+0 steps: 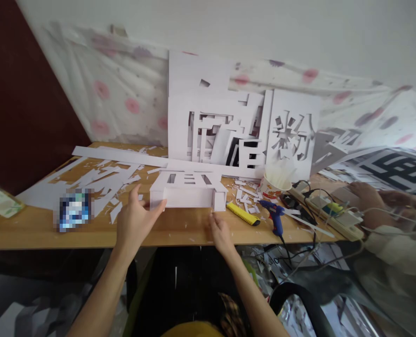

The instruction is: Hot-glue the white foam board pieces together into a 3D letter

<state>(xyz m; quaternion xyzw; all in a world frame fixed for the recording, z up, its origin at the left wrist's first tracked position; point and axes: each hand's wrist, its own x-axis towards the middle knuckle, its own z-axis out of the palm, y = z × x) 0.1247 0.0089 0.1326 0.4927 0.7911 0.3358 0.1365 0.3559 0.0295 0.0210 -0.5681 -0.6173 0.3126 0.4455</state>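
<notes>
A white cut-out foam-board letter piece [188, 196] with raised side walls stands near the table's front edge, slots showing in its top face. My left hand [137, 217] grips its left end, thumb on the front and fingers behind. Just below its right corner is my right hand [222, 232], fingers drawn together; whether they touch the piece or pinch something small cannot be made out. A yellow utility knife [243, 214] lies to the right of the piece, and beyond it a blue hot glue gun [275, 217] rests on the table.
White boards with cut-out characters [292, 135] lean at the back. Paper scraps [244, 194] litter the wooden table [88, 234]. A paper cup [275, 181] holds white sticks. A power strip [337, 217] with cables lies right. Another person's hand [365, 201] is at far right.
</notes>
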